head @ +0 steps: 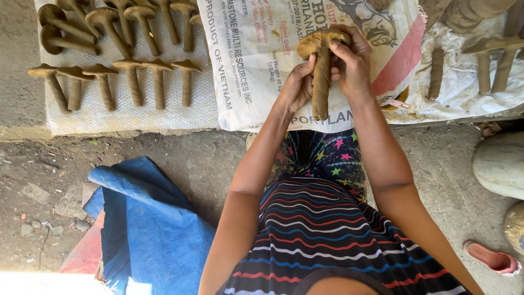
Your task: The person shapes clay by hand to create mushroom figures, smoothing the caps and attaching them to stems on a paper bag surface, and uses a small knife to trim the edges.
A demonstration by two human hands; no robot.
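I hold a brown clay piece (321,82), a long stem with a flat mushroom-like cap, upright over a white printed sack (251,65). My left hand (297,86) grips the stem from the left side. My right hand (352,63) wraps the cap and upper stem, fingers pressed on the top edge. Both hands are smeared with clay.
Several finished clay pieces (134,76) of the same shape lie in rows on a white woven sheet (120,117) at left. More clay stems (436,74) lie on a white sheet at right. A blue tarp (147,218) covers the dirt floor at lower left. A pink sandal (494,258) lies at lower right.
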